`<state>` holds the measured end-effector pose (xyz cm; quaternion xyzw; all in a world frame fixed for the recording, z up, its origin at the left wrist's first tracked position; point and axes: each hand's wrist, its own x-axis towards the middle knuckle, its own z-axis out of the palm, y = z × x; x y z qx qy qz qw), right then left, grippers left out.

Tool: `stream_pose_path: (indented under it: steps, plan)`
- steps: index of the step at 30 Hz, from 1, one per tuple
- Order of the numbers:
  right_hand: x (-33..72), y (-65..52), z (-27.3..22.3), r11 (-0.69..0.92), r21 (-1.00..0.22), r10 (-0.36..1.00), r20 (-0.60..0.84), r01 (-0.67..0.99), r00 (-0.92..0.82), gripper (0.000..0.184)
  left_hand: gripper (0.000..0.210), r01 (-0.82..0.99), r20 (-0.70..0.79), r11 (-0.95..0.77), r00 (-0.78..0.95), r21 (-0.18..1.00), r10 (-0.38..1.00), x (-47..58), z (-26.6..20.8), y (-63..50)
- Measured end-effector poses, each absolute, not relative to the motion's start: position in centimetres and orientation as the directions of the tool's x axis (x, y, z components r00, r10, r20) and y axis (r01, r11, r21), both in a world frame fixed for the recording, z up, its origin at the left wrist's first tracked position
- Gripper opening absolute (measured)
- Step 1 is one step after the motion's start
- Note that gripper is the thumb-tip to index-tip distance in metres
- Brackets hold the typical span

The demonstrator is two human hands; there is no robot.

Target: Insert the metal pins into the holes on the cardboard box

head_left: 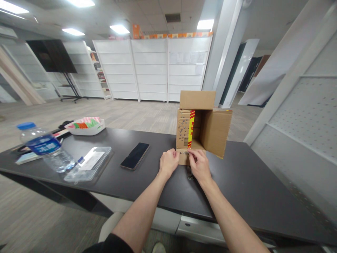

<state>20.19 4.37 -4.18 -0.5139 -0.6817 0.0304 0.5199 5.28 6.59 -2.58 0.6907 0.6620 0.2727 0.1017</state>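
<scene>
Forearms: two, bare, nearest the camera, reaching forward over the dark counter [237, 186]; black sleeve [113, 244] at lower left.
Bottle [43, 147]: clear plastic, blue cap and blue label; at the far left, beside the case.
Basket [91, 131]: white, shallow, holding brightly coloured packets; toward the counter's back edge.
Case [101, 163]: flat, transparent, white paper label; between bottle and phone.
Phone [135, 155]: dark screen upward, lying apart from both case and box.
Left hand [169, 163]: fingers curled in — pinching the left edge of the lower flap [183, 159].
Box [205, 128]: brown cardboard, its opening toward the camera, on the counter just beyond the hands; flaps spread, left panel dotted with dark round spots beside red-and-yellow tape [191, 128].
Metal pieces [190, 173]: several, thin, on the counter below the lower flap.
Right hand [199, 164]: thumb and fingers drawn together at the lower flap — whether they grip anything, cannot tell.
</scene>
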Motion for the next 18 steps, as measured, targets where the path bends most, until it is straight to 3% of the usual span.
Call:
stream_pose_path:
  steps: [18]
  plan:
    - [20.05,3.84,-4.08,0.393,-0.535,0.809,0.588,0.748,-0.005,0.016,0.028,0.855,0.237,-0.100,-0.028,0.509,0.971,5.24,-2.59,6.56]
